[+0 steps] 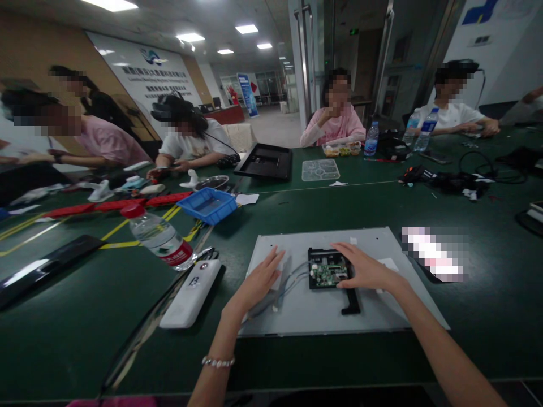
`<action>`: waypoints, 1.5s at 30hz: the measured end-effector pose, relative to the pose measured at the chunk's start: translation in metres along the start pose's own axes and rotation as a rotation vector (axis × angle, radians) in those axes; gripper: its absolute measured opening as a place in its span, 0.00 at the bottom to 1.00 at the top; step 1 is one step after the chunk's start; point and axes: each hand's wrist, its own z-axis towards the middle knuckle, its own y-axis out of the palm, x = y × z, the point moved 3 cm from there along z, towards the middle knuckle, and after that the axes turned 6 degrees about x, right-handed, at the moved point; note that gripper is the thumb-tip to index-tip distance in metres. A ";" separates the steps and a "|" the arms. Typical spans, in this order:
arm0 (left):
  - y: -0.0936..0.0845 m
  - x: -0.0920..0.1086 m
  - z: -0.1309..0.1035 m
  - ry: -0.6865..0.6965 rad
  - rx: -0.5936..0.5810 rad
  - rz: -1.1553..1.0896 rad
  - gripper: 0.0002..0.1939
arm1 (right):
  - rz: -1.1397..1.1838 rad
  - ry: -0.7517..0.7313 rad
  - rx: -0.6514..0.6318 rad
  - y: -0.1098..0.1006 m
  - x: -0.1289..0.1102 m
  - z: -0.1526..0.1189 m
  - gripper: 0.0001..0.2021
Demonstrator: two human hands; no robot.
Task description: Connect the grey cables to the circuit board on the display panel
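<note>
A flat grey display panel (305, 317) lies in front of me on the green table. On it rests a green circuit board (327, 276) in a black bracket (352, 301), whose hooked arm points toward me. My right hand (368, 270) curves round the bracket's right side, fingers at its upper edge and thumb by the board's lower right. My left hand (262, 276) lies with fingers stretched out over the panel's left part, beside a whitish piece partly hidden under it. Grey cables (292, 278) run from the board toward this hand.
A white power bank (192, 294) and a red-capped water bottle (163, 240) stand left of the panel. Farther off are a blue tray (208, 204) and a black plastic frame (263, 163). Right of the panel lies a phone (435, 254). Several people sit around the table.
</note>
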 end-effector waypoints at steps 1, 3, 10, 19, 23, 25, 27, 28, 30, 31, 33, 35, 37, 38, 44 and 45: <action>-0.002 0.000 0.001 0.002 -0.013 -0.014 0.27 | 0.000 0.002 -0.002 0.000 0.000 0.000 0.48; -0.005 0.000 0.003 0.004 -0.024 -0.033 0.28 | 0.002 0.002 -0.004 0.000 0.000 0.000 0.48; -0.020 0.032 0.027 0.008 0.103 -0.058 0.27 | -0.007 -0.022 0.006 0.000 0.000 0.000 0.48; -0.003 0.078 0.059 0.138 -0.146 -0.281 0.47 | -0.154 0.035 0.349 -0.017 0.032 0.009 0.23; 0.010 0.065 0.052 0.113 -0.201 -0.375 0.54 | -0.261 0.073 0.366 -0.017 0.054 0.010 0.18; 0.013 0.061 0.049 0.119 -0.202 -0.424 0.56 | -0.301 0.076 0.345 -0.016 0.059 0.011 0.17; 0.013 0.060 0.048 0.131 -0.197 -0.465 0.57 | -0.339 0.079 0.333 -0.015 0.059 0.014 0.15; 0.013 0.060 0.048 0.135 -0.196 -0.481 0.56 | -0.361 0.084 0.333 -0.015 0.058 0.015 0.14; 0.014 0.061 0.048 0.133 -0.196 -0.498 0.56 | -0.403 0.094 0.331 -0.015 0.054 0.018 0.13; 0.014 0.061 0.048 0.129 -0.197 -0.499 0.56 | -0.422 0.096 0.327 -0.015 0.053 0.019 0.13; 0.015 0.061 0.049 0.121 -0.194 -0.494 0.56 | -0.452 0.094 0.322 -0.016 0.051 0.021 0.14; 0.015 0.060 0.049 0.119 -0.194 -0.492 0.56 | -0.464 0.089 0.323 -0.016 0.050 0.021 0.13; 0.015 0.060 0.048 0.122 -0.194 -0.494 0.56 | -0.456 0.101 0.346 -0.016 0.051 0.020 0.13; 0.015 0.060 0.048 0.124 -0.195 -0.495 0.55 | -0.442 0.110 0.362 -0.017 0.051 0.019 0.13; 0.015 0.060 0.049 0.136 -0.187 -0.492 0.56 | -0.319 0.097 0.474 -0.021 0.036 0.023 0.13; 0.015 0.060 0.049 0.136 -0.182 -0.490 0.56 | -0.309 0.082 0.467 -0.020 0.030 0.026 0.13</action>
